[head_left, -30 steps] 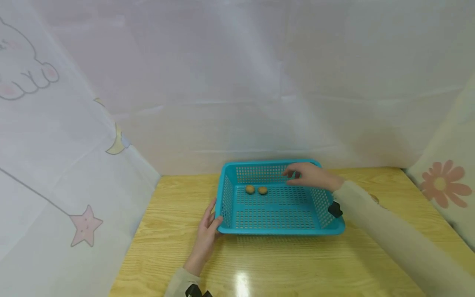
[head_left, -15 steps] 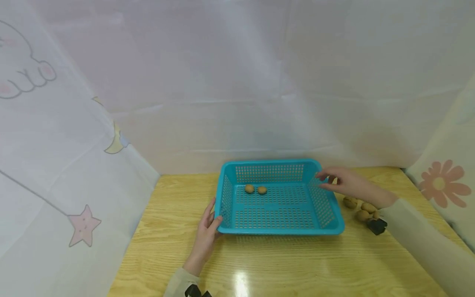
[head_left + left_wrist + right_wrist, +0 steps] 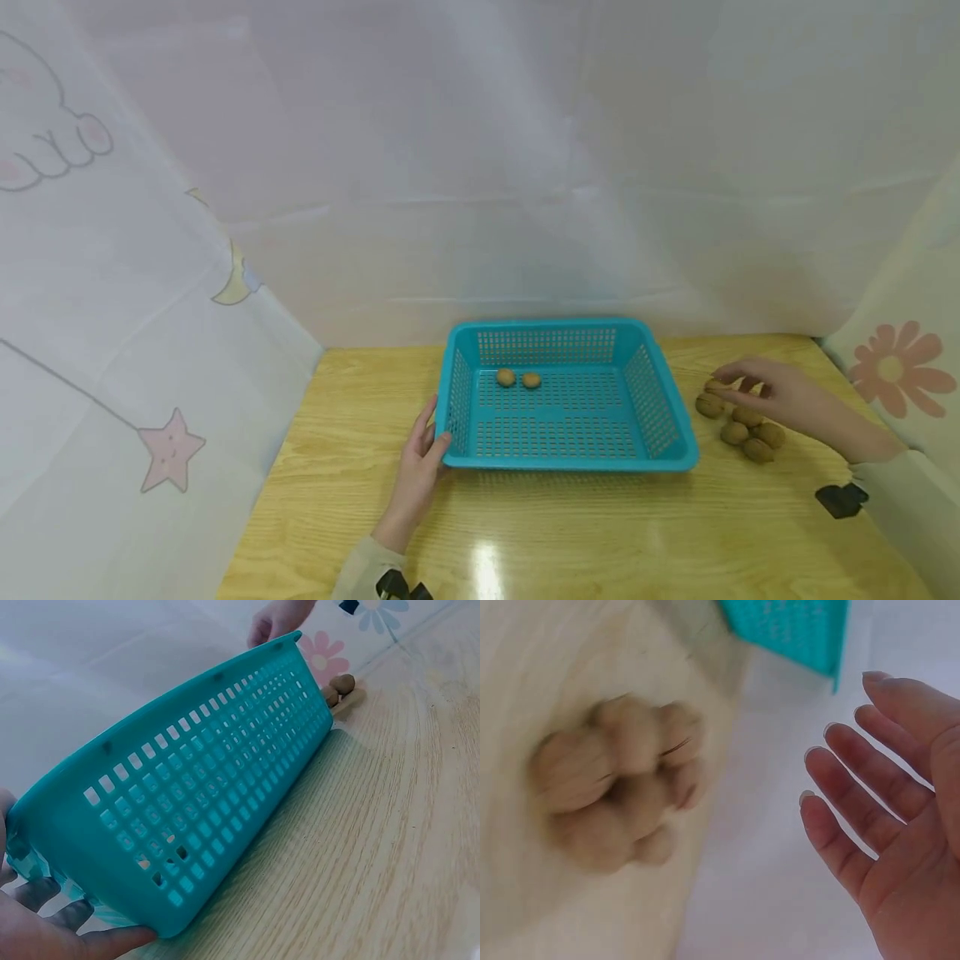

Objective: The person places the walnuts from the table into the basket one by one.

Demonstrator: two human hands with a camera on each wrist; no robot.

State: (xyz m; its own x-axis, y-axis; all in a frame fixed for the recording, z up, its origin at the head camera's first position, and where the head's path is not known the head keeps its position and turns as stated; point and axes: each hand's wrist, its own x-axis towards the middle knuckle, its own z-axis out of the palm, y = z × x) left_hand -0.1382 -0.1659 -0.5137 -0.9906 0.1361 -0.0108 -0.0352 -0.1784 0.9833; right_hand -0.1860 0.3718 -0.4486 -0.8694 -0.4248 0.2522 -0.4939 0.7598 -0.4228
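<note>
A blue plastic basket (image 3: 568, 464) with slotted walls stands on the table, two walnuts (image 3: 506, 378) lying near its back left. My left hand (image 3: 417, 477) holds its left side, thumb over the rim and fingers against the outer wall; the left wrist view shows those fingers (image 3: 112, 943) at the basket's end. To the right of the basket lies a pile of several walnuts (image 3: 757, 450). Over the back of this pile hovers my right hand (image 3: 798, 406). In the right wrist view its fingers (image 3: 847, 780) are spread and relaxed, nothing in the palm, beside the blurred walnuts (image 3: 592, 832).
The wood-grain table (image 3: 570, 542) ends at a pale cloth backdrop (image 3: 525, 208) close behind the basket. More printed cloth hangs at both sides, with a pink star (image 3: 172, 450) on the left and a flower (image 3: 892, 367) on the right.
My right hand has moved right, from over the basket to above the walnut pile, uncovering the pile. The left hand, the basket and its two walnuts stay put.
</note>
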